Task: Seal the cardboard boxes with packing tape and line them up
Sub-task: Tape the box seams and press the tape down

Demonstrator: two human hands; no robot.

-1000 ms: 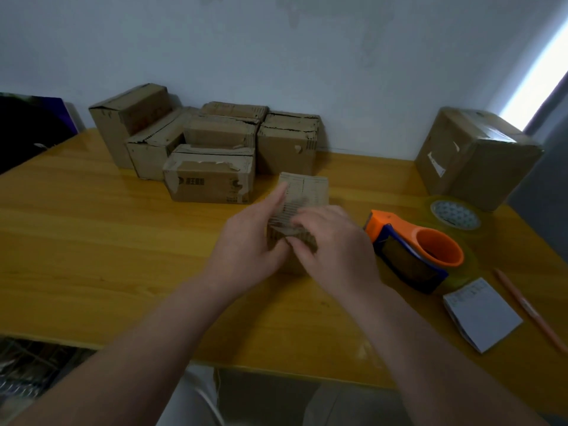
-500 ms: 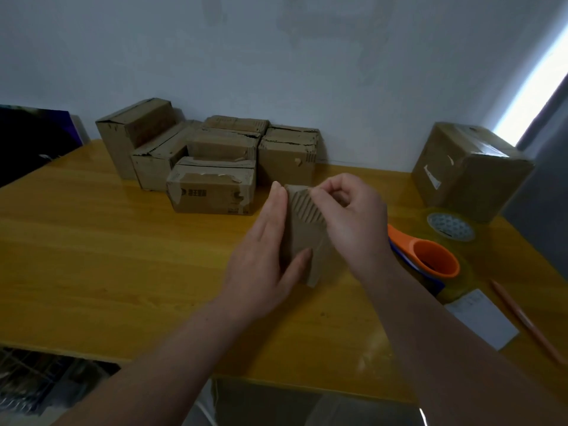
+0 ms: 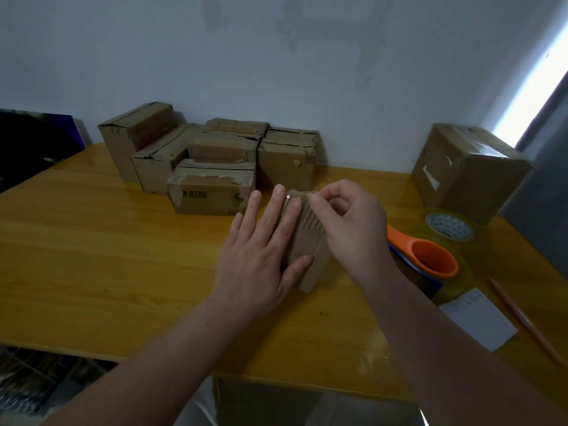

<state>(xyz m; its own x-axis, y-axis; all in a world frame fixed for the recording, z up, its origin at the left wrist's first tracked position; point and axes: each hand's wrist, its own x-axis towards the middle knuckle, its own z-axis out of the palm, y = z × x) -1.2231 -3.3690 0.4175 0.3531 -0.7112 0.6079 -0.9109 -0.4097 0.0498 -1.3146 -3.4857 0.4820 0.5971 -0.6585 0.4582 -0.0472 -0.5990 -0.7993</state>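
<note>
small box (image 3: 307,250) is up on edge now, mid-table, just left of the dispenser (image 3: 430,256). a second ago it lay lower with a printed face up and both hands over it; half a second ago it was already tipped up, so the last half second is mostly hold, little motion. left hand (image 3: 261,259): fingers straight and spread, flat against the box's left face, thumb pressed on the near face, bracing it, not wrapped round. right hand (image 3: 347,222): fingers curled, thumb and forefinger pinching the top edge of the box; flap or tape end, can't tell. dispenser and tape roll (image 3: 448,226) sit on the table (image 3: 107,256) where they were, untouched. my read: this is flap prep or reorienting, and no fresh tape is going onto this box yet. next move probably needs the right hand to let go and take the dispenser while the left keeps the flaps down; risk is the flaps springing open on release. stack (image 3: 212,179) at the back left by the wall is bunched, not a clean row, so lining up is also pending. big box (image 3: 467,170) sits apart, far right. note (image 3: 479,318) and pencil (image 3: 522,321) near the right edge, unmoved.
</note>
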